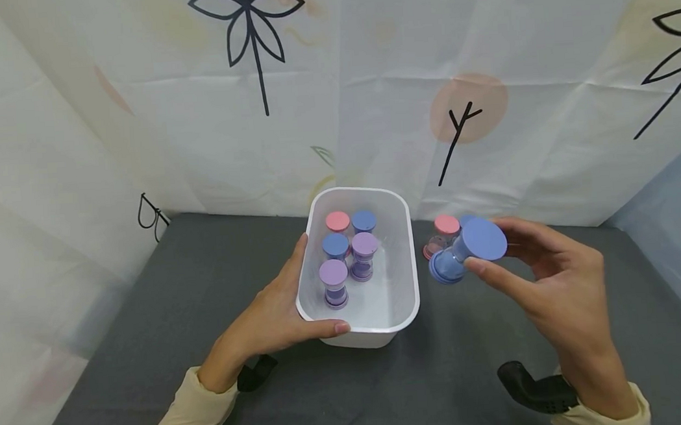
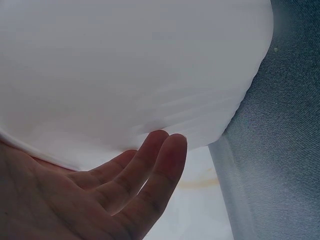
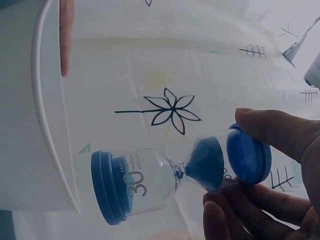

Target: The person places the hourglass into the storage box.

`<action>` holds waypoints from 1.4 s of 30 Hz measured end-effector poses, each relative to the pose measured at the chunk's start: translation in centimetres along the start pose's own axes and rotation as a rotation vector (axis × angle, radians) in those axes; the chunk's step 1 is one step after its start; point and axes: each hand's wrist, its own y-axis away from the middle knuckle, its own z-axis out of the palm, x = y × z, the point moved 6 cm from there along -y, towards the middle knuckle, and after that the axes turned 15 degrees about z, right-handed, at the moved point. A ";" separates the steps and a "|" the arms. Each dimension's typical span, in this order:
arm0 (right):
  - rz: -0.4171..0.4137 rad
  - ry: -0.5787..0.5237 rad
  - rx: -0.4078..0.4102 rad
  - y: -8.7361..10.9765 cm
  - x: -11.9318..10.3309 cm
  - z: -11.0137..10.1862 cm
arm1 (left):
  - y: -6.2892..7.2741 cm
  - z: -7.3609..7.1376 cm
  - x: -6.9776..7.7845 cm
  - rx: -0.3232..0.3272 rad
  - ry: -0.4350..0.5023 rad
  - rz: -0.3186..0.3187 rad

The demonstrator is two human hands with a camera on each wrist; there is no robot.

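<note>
My right hand [image 1: 561, 277] pinches a blue-capped hourglass [image 3: 155, 175] by one cap, thumb on one side and fingers on the other. It is tilted to the right of the white plastic bin [image 1: 401, 300]; its glass reads "30 minutes" and has blue sand in both bulbs. My left hand [image 1: 276, 301] spans the bin's near left corner, its extended thumb at the front rim. In the left wrist view, its fingers [image 2: 170, 160] rest along the outer wall. Inside the bin stand a pink hourglass [image 1: 338, 222], blue hourglasses [image 1: 364, 221] and purple hourglasses [image 1: 334, 274].
A pink hourglass [image 1: 447, 225] stands on the dark grey table [image 1: 259, 412] right of the bin, partly behind the held one. A bit of another blue cap [image 1: 466, 220] shows beside it. Patterned white cloth [image 1: 382, 125] hangs behind the table.
</note>
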 end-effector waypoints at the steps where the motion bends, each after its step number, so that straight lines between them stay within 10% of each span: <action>1: 0.007 -0.014 -0.010 0.1 0.0 0.1 | 0.1 0.1 -0.5 0.001 -0.012 0.000; 12: -0.091 -0.078 -0.163 0.2 -0.4 2.4 | 0.0 0.1 -0.5 -0.003 -0.013 0.011; 22: -0.093 0.066 -0.213 -0.4 0.4 5.2 | -0.4 -0.6 2.9 0.001 0.041 -0.008; 42: 0.043 0.174 -0.412 -2.8 3.8 9.9 | -0.6 -0.6 3.1 -0.008 0.080 0.014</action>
